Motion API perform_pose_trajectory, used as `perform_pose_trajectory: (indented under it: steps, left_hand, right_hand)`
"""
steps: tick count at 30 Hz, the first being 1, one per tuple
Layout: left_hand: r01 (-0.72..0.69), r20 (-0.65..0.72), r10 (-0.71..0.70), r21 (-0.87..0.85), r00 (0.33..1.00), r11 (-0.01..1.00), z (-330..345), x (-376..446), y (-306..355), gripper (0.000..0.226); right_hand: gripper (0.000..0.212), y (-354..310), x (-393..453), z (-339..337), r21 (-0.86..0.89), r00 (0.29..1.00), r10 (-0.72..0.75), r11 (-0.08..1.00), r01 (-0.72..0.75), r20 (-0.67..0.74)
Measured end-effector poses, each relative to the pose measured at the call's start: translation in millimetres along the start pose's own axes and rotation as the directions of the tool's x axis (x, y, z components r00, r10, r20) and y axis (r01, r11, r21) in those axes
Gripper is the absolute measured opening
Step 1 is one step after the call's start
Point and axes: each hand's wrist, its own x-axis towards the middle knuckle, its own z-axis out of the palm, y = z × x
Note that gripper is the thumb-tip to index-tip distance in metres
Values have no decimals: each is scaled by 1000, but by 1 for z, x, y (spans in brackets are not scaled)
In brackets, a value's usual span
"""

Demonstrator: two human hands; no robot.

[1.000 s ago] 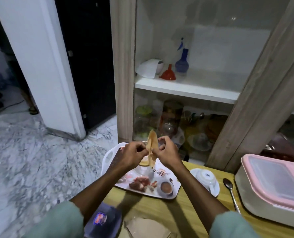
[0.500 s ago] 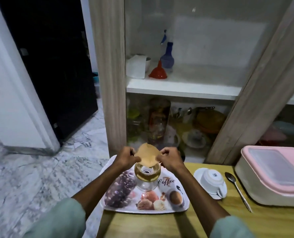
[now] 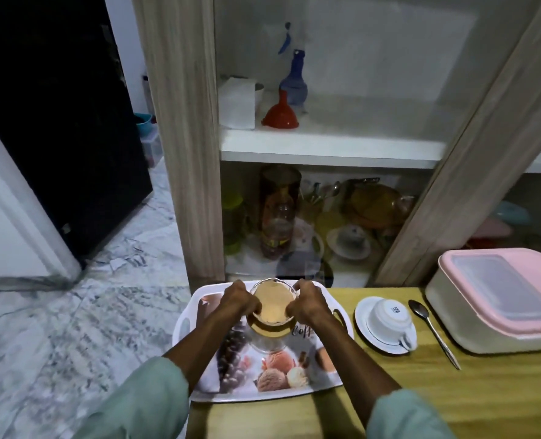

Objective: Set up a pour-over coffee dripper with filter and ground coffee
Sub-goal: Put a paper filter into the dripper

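Filter (image 3: 274,303) sits opened inside the glass dripper (image 3: 270,315), brown paper cone filling the mouth, no grounds visible in it yet. Dripper stands near the far edge of the printed tray (image 3: 313,380), which lies on the wooden table's (image 3: 452,384) left end, overhanging the left edge slightly. Left hand (image 3: 238,301) and right hand (image 3: 308,302) flank the dripper rim, fingers curled, fingertips pinching the filter's upper edge against the glass on each side, likely to press the paper flush so it stays open. Both hands needed because the paper probably springs back to flat. Upturned cup on saucer (image 3: 388,324) sits just right of the tray, spoon (image 3: 433,331) beside it, pink-lidded container (image 3: 500,299) at the table's right edge; these look staged for later steps. Can't tell where the ground coffee is. Judgement: filter step nearly done, coffee not yet added.
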Motion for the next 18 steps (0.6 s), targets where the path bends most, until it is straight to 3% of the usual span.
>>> perform_pose_trajectory:
  steps: [4,9,14,18]
  left_hand:
    - [2,12,-2,45,1000,999,5,4,2,58]
    - [-1,21,1,-31,1000,1000,1,1,-1,70]
    - [-21,-48,13,-170,999,985,-11,-21,-15,79]
    - [-23,-119,-14,-303,993,953,-16,-56,-29,65]
  right_hand:
    - [47,0,2,7,-17,1000,13,1000,-14,-28]
    - [47,3,1,1,74,999,2,997,2,-44]
    - [28,7,-23,-14,158,956,-67,981,116,-285]
    - [10,13,-63,-19,213,914,-126,952,222,-386]
